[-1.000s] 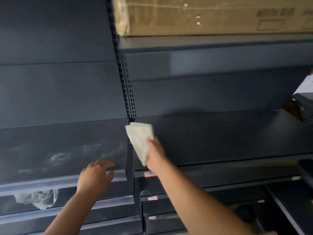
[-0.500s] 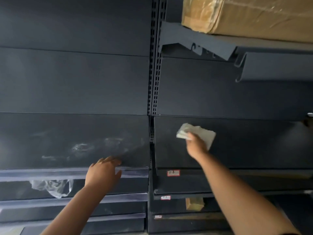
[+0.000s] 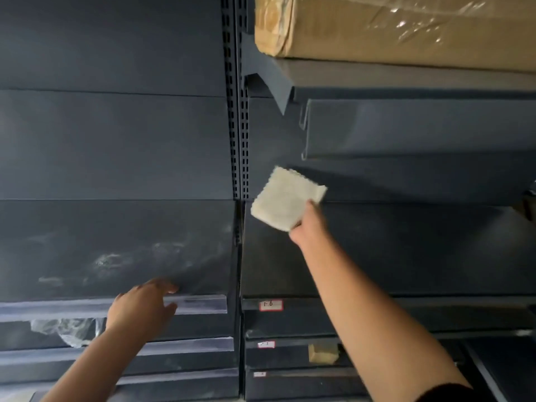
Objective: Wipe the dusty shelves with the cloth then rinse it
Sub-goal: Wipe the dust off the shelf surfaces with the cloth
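Observation:
My right hand grips a folded white cloth, lifted off the right dark shelf and held near the back panel beside the slotted upright. My left hand rests with fingers spread on the front lip of the left dark shelf. That left shelf carries pale dust smears across its surface. The right shelf looks evenly dark.
A wrapped cardboard box lies on the upper right shelf, which overhangs the cloth. Lower shelves hold crumpled clear plastic at the left and a small tan block at the right. A price label marks the right shelf edge.
The cloth has come up off the right shelf and turned its flat face toward me. My left hand stays on the left shelf's front lip. The view has shifted.

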